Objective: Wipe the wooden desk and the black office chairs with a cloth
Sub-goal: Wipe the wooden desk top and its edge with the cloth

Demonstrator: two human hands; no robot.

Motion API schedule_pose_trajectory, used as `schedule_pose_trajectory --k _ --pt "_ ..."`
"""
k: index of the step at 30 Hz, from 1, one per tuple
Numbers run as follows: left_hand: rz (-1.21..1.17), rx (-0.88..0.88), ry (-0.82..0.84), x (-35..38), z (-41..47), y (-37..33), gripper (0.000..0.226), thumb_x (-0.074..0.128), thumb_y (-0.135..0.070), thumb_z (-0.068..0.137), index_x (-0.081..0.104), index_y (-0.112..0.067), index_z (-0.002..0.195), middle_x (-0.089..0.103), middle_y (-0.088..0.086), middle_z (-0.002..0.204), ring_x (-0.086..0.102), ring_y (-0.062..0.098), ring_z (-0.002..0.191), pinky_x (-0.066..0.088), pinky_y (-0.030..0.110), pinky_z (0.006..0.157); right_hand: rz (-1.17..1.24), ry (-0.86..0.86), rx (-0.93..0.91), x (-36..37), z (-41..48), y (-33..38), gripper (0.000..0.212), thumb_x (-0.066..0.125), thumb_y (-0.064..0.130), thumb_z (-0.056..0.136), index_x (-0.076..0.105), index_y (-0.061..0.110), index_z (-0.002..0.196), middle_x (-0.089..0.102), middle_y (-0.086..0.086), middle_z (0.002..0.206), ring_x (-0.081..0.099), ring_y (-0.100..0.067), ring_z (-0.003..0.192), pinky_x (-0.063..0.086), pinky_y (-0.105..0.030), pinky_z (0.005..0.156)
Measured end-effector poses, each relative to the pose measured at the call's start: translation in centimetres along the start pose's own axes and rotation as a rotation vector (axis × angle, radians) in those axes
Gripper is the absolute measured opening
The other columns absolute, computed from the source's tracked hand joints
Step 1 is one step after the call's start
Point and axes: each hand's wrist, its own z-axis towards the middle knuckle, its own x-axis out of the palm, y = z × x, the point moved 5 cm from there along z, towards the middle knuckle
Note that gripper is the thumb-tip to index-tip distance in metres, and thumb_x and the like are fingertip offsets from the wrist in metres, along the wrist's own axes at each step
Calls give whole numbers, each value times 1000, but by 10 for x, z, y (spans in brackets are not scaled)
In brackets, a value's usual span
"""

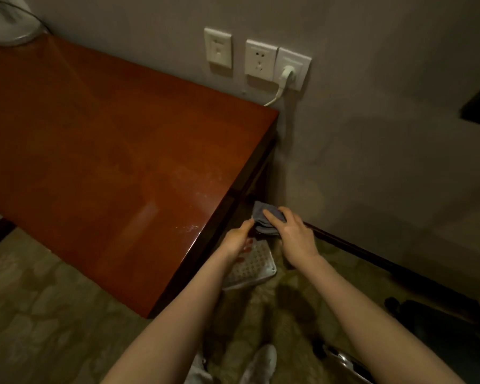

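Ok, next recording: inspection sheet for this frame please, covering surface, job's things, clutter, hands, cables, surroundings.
Surface: wooden desk, reddish, glossy, whitish smears near its front right corner.
Job's things: grey cloth, folded, held beyond the desk's right end; black chair, partly in view, lower right.
Clutter: patterned flat item on the carpet beside the desk; white object at the far left corner.
Hands: left hand pinches the cloth's edge; right hand grips it.
Cables: white plug in a wall socket, cord dropping behind the desk.
Surroundings: grey wall.

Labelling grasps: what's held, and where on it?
A folded grey cloth, held by both hands: left hand pinches its left edge, right hand grips its right side with fingers over the top.
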Motion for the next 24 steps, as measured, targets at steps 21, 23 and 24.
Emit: schedule_pose_trajectory --k 21,23,24 --pt "491 607 553 53 -87 -101 21 72 -17 81 58 -18 96 58 7 99 58 19 92 54 29 76 1462 -601 588 -53 -120 5 73 77 16 76 43 15 140 51 6 124 49 -12 117 43 -26 96" --pt "528 639 621 64 -98 -104 23 71 -12 81 57 -15 99 57 6 89 55 12 74 48 13 56 1559 -676 661 -51 -133 2 73 77 34 73 48 11 136 54 -3 131 52 -21 121 44 -37 102" --pt "547 656 643 68 -102 -105 23 70 -10 82 57 -13 101 56 3 84 53 8 69 43 9 50 1619 -706 698 -50 -139 0 76 76 41 71 50 7 134 56 -9 131 54 -25 119 44 -42 102"
